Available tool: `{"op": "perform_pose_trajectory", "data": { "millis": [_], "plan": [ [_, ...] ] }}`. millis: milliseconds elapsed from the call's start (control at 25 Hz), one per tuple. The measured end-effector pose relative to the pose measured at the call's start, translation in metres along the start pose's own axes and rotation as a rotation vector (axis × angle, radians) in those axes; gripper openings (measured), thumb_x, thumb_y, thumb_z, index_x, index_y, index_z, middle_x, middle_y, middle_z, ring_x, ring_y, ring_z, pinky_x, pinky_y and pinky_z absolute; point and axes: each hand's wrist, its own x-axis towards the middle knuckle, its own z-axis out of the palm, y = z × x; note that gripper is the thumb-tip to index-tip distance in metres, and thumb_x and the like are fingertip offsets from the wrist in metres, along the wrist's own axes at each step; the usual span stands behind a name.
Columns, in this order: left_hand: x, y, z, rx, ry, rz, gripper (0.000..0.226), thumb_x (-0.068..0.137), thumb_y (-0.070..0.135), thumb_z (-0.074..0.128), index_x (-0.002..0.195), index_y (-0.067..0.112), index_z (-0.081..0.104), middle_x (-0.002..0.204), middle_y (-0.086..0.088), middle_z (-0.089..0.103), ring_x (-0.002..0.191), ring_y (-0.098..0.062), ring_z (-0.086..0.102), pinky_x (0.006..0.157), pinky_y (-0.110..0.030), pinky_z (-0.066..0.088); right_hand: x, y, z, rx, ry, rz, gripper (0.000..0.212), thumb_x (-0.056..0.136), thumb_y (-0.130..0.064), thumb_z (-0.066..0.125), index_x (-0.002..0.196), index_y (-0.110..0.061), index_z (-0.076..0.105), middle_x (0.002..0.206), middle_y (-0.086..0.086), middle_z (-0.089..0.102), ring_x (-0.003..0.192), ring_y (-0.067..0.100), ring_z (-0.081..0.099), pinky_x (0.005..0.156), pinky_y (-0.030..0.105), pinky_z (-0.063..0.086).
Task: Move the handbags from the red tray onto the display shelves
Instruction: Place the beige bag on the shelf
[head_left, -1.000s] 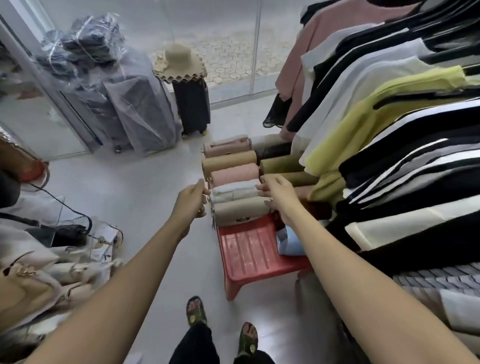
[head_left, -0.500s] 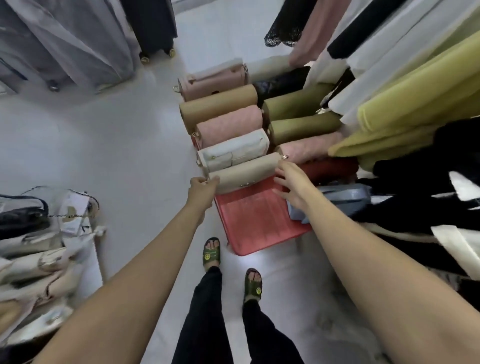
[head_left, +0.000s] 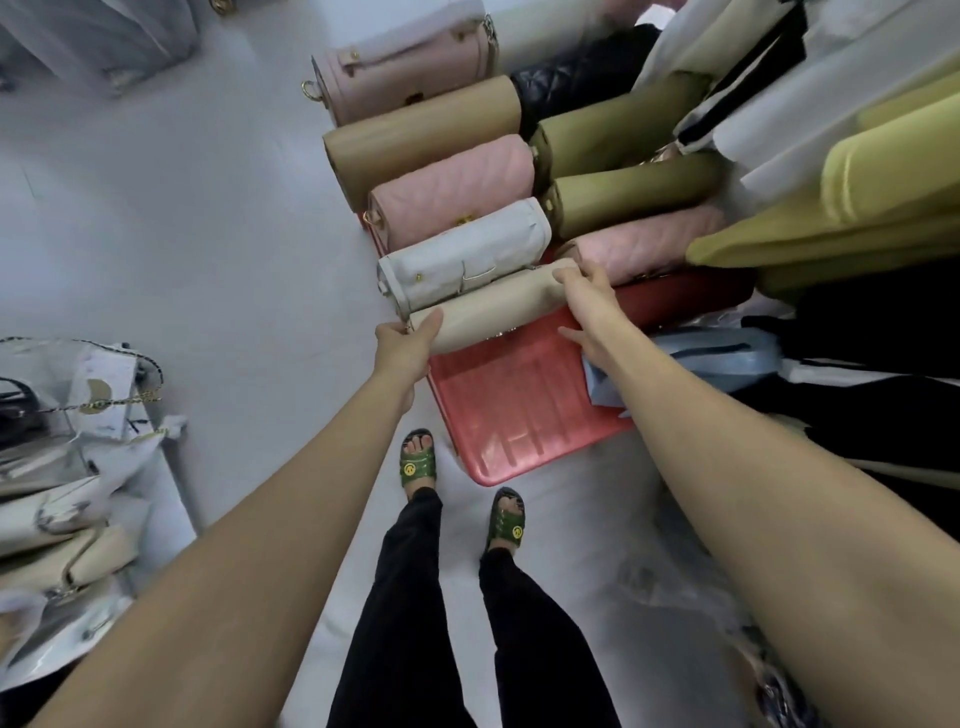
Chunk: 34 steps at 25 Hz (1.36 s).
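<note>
**A:** Which item is in hand, and where does it lie?

**B:** The beige bag (head_left: 488, 306). It is the front one of the left row on the tray (head_left: 519, 415), and it touches the white bag (head_left: 467, 260) behind it.

**A:** How are the grips set?

**B:** The left grip (head_left: 408, 343) wraps the bag's left end, with the thumb over the top and the fingers hidden beneath. The right grip (head_left: 587, 306) hooks its fingers over the right end. Its thumb is spread apart, lower down, toward the tray floor.

**A:** How is the lift best made?

**B:** As a judgement, bring the right thumb in under the bag first, so that both ends are pinched alike. Then raise the bag straight up and level before swinging it away. A tilted pull would likely drag the white bag along. The clasp (head_left: 501, 332) on the front face sits low and could catch on the tray.

**A:** And the path?

**B:** Probably leftward, to the shelf (head_left: 176, 483) where other bags lie. Keep the right forearm off the blue bag (head_left: 717, 353) just beside it. The tray is mostly full, so the task looks to be at an early stage.
</note>
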Motion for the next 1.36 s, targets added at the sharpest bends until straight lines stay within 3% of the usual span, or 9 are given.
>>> {"op": "perform_pose_trajectory", "data": {
  "millis": [80,200,320,520,640,760,920,1160,1360],
  "plan": [
    [0.002,0.0,-0.002,0.005,-0.011,-0.002,0.052,0.096,0.041,0.065,0.126,0.007,0.04,0.116,-0.001,0.053,0.102,-0.017,0.053,0.102,-0.042,0.051,0.002,0.001,0.003,-0.029,0.022,-0.004,0.057,0.097,-0.033,0.054,0.152,-0.03,0.039,0.156,0.001,0.033,0.115,0.018,0.042,0.089,0.041,0.051],
    [0.003,-0.002,-0.009,0.022,-0.002,0.012,0.059,0.095,0.042,0.067,0.136,0.004,0.047,0.135,-0.009,0.054,0.105,-0.016,0.057,0.103,-0.043,0.053,0.0,0.003,0.013,-0.052,0.099,0.006,0.056,0.094,-0.035,0.057,0.148,-0.026,0.042,0.15,0.009,0.035,0.111,0.022,0.045,0.098,0.044,0.054],
    [0.001,-0.012,-0.023,0.062,0.054,0.044,0.056,0.095,0.042,0.067,0.132,0.005,0.05,0.129,-0.007,0.056,0.093,-0.009,0.056,0.104,-0.045,0.051,-0.01,0.012,0.027,-0.056,0.134,-0.021,0.049,0.093,-0.033,0.058,0.139,-0.023,0.045,0.141,0.009,0.038,0.112,0.026,0.049,0.102,0.041,0.048],
    [0.005,-0.031,-0.045,-0.025,0.232,0.045,0.053,0.09,0.041,0.072,0.119,0.019,0.034,0.133,-0.006,0.041,0.115,-0.024,0.053,0.106,-0.042,0.049,-0.015,0.039,0.042,0.026,0.114,-0.078,0.052,0.092,-0.027,0.068,0.13,-0.015,0.034,0.133,0.012,0.054,0.11,0.025,0.057,0.086,0.028,0.039],
    [0.007,-0.033,-0.041,-0.076,0.331,0.024,0.061,0.085,0.043,0.077,0.115,0.018,0.031,0.128,-0.006,0.033,0.105,-0.026,0.052,0.098,-0.038,0.051,-0.006,0.044,0.039,0.029,0.032,-0.009,0.06,0.095,-0.032,0.067,0.142,-0.012,0.036,0.131,0.007,0.055,0.113,0.022,0.057,0.098,0.032,0.046],
    [0.015,-0.039,-0.041,-0.135,0.22,-0.014,0.071,0.085,0.054,0.072,0.128,0.005,0.043,0.136,-0.011,0.046,0.121,-0.029,0.053,0.104,-0.04,0.047,0.002,0.047,0.037,0.001,-0.086,0.023,0.058,0.096,-0.044,0.063,0.145,-0.02,0.043,0.136,-0.001,0.055,0.124,0.02,0.055,0.112,0.05,0.044],
    [0.017,-0.038,-0.046,-0.15,0.077,-0.015,0.066,0.096,0.055,0.058,0.143,0.012,0.04,0.131,0.003,0.048,0.122,-0.016,0.046,0.114,-0.041,0.038,0.002,0.046,0.039,-0.024,-0.132,0.038,0.063,0.096,-0.047,0.063,0.149,-0.022,0.041,0.129,-0.008,0.05,0.117,0.013,0.049,0.113,0.052,0.042],
    [-0.017,-0.024,-0.064,-0.199,0.135,0.067,0.055,0.096,0.048,0.062,0.137,0.016,0.045,0.127,0.004,0.049,0.116,-0.014,0.047,0.098,-0.031,0.037,-0.028,0.031,0.048,-0.003,-0.121,0.013,0.06,0.096,-0.041,0.064,0.145,-0.014,0.046,0.14,0.001,0.053,0.115,0.015,0.05,0.106,0.042,0.041],
    [-0.065,-0.001,-0.093,-0.303,0.221,0.184,0.064,0.095,0.057,0.059,0.142,0.015,0.046,0.13,0.006,0.048,0.12,-0.012,0.044,0.099,-0.033,0.033,-0.082,-0.007,0.05,-0.029,-0.163,-0.135,0.063,0.096,-0.042,0.063,0.147,-0.011,0.044,0.139,0.002,0.055,0.117,0.016,0.052,0.095,0.029,0.039]
  ]
}}
